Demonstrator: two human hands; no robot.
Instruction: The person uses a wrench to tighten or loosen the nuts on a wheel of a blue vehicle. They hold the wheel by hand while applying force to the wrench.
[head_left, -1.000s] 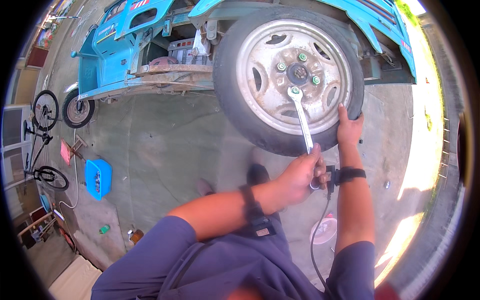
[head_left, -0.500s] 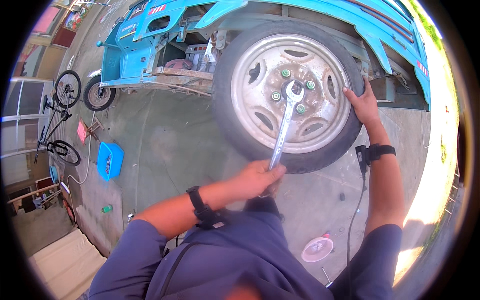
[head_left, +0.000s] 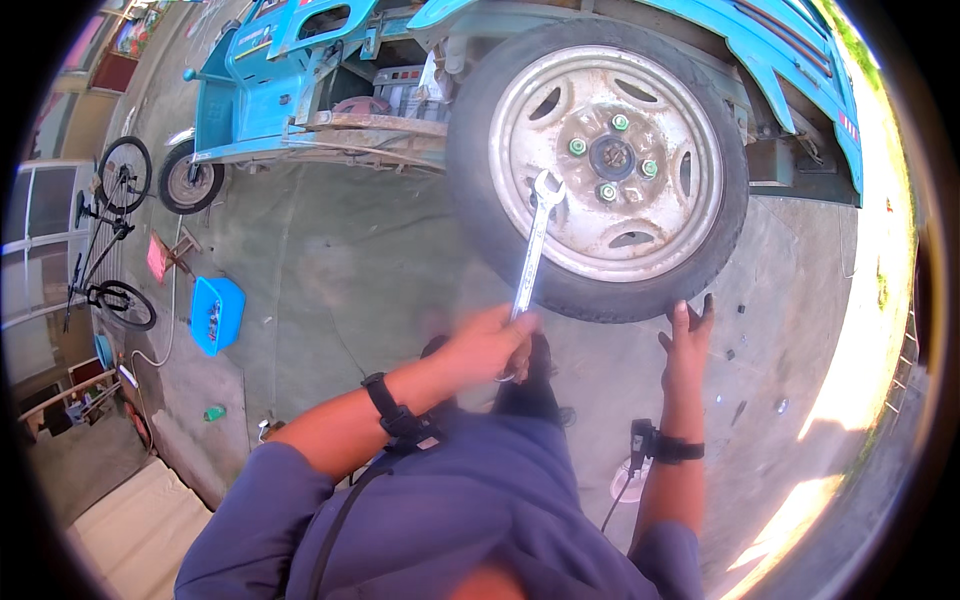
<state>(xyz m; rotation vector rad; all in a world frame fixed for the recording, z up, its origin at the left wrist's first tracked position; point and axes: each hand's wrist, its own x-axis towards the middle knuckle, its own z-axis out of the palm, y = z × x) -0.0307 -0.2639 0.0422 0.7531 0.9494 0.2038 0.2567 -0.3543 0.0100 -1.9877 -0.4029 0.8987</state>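
My left hand [head_left: 490, 345] is closed around the lower end of a silver wrench [head_left: 532, 250]. The wrench's open jaw points up over the left part of the wheel's pale metal rim [head_left: 575, 235], apart from the green-marked nuts [head_left: 607, 191] around the dark hub [head_left: 613, 157]. Whether the jaw touches the rim I cannot tell. Just below the black tyre [head_left: 650, 300], my right hand [head_left: 685, 345] is raised with fingers apart and nothing in it. Its fingertips are close to the tyre's lower edge; contact is unclear.
A blue cargo vehicle [head_left: 250, 130] with a small front wheel [head_left: 190, 180] stands behind the wheel. On the left are a blue basin [head_left: 217, 315], a bicycle [head_left: 115, 235] and a green bottle [head_left: 214, 413]. A pink basin [head_left: 626, 486] is partly hidden by my right arm.
My right hand has left the tyre's right side and dropped below it. The wrench has come off the wheel's centre toward the lower left. The nuts and slots sit at a different rotation.
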